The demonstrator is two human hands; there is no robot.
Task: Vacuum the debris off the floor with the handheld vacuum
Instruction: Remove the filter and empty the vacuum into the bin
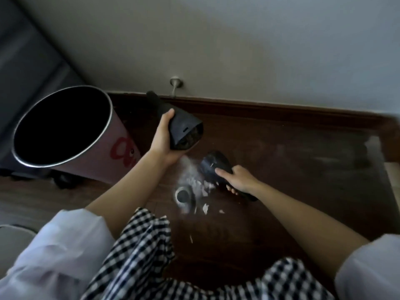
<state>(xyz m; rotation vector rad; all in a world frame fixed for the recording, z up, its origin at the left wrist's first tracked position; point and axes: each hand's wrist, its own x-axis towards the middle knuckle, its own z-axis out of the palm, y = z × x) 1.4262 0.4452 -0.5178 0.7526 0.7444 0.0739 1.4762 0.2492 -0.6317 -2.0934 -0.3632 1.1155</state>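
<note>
Handheld vacuum, in two parts. Motor body (218, 169): low over the floor (292, 152), right hand (239, 179) curled round its handle. Dust cup with nozzle (184, 131): held aloft, left hand (165, 140) wrapped about its waist. Both judged rigid plastic, light, smooth; best held at handle and waist. Debris (195, 184): pale scraps beside a round filter-like ring (183, 194), judged feather-light, easily scattered. Bin (65, 126) left, skirting board (259, 109) behind; open floor rightward.
</note>
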